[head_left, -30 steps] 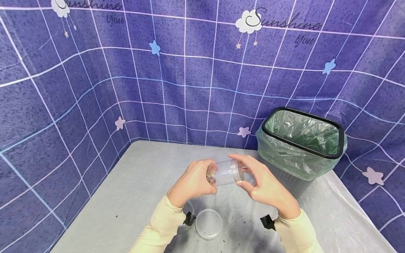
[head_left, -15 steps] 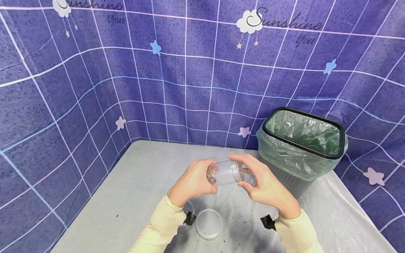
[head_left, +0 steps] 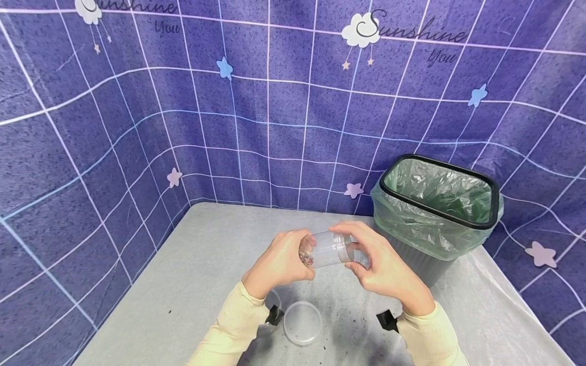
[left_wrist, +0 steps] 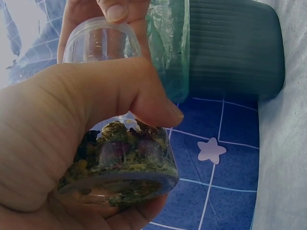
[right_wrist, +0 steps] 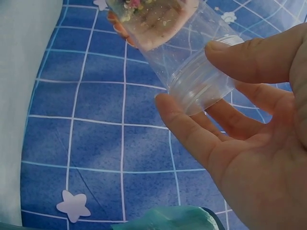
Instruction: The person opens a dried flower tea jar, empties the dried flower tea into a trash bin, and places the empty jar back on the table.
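Note:
A clear plastic jar (head_left: 324, 249) lies nearly on its side between my two hands, above the table. My left hand (head_left: 280, 259) grips it round its bottom end. Dried flowers and leaves (left_wrist: 127, 153), green, yellow and dark pink, are gathered at that end in the left wrist view. My right hand (head_left: 382, 262) holds the ridged mouth end, thumb on one side and fingers on the other; the threaded neck (right_wrist: 196, 91) shows between them in the right wrist view. A round clear lid (head_left: 302, 324) lies on the table below the jar.
A grey bin (head_left: 423, 259) with a black rim and green bag stands at the right. Another clear round piece (head_left: 273, 301) is partly hidden behind my left wrist. Dark crumbs dot the grey table (head_left: 220, 229). A purple patterned cloth (head_left: 293, 127) hangs behind.
Both hands keep the jar in almost the same place. The dried bits at its bottom end have shifted slightly.

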The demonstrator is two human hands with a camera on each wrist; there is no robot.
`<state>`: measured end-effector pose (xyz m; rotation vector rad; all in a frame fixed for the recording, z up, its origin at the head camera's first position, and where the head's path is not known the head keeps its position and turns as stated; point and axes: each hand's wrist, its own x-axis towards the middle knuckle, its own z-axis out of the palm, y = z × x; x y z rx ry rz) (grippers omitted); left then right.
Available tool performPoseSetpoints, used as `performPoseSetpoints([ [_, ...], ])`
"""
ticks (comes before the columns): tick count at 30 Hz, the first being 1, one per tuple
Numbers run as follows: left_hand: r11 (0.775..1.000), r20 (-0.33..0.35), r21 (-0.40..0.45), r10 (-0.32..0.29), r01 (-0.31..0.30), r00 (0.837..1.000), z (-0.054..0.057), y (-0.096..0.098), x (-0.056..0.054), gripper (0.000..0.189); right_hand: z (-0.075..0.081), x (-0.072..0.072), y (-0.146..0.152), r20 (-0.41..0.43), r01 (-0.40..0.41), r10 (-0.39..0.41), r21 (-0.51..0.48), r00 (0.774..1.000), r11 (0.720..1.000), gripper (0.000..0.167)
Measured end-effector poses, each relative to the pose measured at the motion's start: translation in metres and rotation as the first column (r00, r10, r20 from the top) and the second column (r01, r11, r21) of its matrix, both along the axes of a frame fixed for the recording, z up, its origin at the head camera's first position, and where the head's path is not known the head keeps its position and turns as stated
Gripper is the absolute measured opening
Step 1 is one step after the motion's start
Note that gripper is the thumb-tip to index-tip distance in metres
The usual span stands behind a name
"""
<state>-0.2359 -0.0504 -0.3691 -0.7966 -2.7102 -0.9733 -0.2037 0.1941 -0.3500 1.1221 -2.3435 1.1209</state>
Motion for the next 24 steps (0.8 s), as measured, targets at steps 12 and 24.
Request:
performPoseSetpoints([
  [12,1.000,-0.012,0.008,-0.015,0.015,1.000,0.0015,-0.0006,0.0004,0.049,0.0008,-0.0003,-0.0020,-0.040,0.028,-0.028,0.006,0.999,1.000,0.078],
  [24,1.000,-0.005,-0.001,-0.005,0.005,1.000,0.0019,-0.0011,0.0006,0.048,0.0009,-0.0009,-0.0031,-0.106,0.045,-0.043,0.022,0.993,0.999,0.077],
])
